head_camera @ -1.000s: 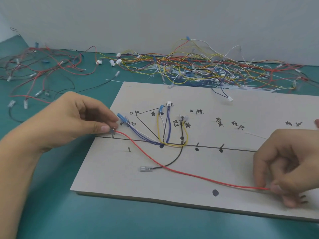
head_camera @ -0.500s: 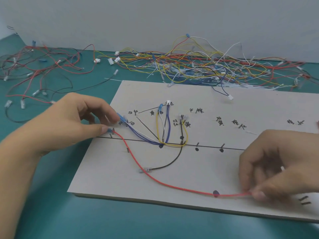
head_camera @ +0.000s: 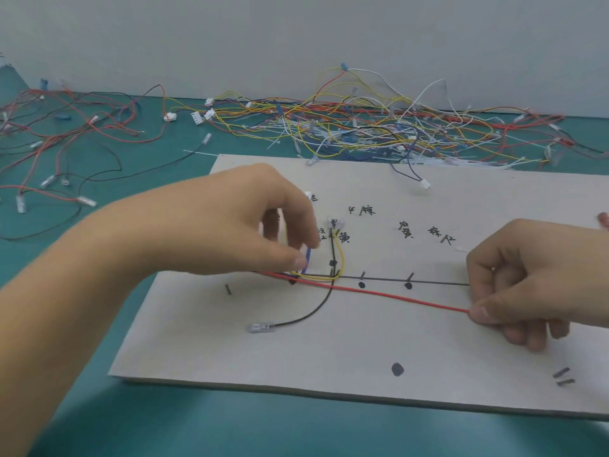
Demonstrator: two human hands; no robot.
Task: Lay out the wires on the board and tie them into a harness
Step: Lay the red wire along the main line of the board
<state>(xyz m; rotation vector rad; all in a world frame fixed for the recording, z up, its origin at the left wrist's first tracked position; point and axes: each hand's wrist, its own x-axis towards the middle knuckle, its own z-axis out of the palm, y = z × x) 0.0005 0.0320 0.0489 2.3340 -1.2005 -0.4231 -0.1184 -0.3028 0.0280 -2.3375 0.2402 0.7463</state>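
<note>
Where the teal table [head_camera: 99, 423] meets the wall along its far edge, a heap of loose wires [head_camera: 362, 127] in yellow, red, white and blue lies spread toward the far right corner. A thinner scatter of red and black wires [head_camera: 66, 133] lies toward the far left corner. The grey board [head_camera: 329, 357], marked with a black line, dots and handwritten labels, lies flat near the table's near edge. The left hand [head_camera: 230, 225] reaches over the board's middle. Its fingers [head_camera: 290, 258] are curled, with thumb and forefinger tips drawn close beside the blue wire [head_camera: 307, 258]; whether they pinch anything cannot be told. The right hand [head_camera: 527, 275], toward the table's right edge, pinches the red wire [head_camera: 395, 295] between thumb and forefinger, the other fingers [head_camera: 524, 338] curled beneath. The red wire runs nearly straight across the board from under the left hand to that pinch, just on the near side of the drawn line. The black wire [head_camera: 313, 311] passes under it and curves toward the table's left edge, ending in a clear terminal [head_camera: 261, 327]. The yellow wire [head_camera: 342, 262] loops beside the black wire. A small white connector [head_camera: 425, 184] rests near the board's far edge.
</note>
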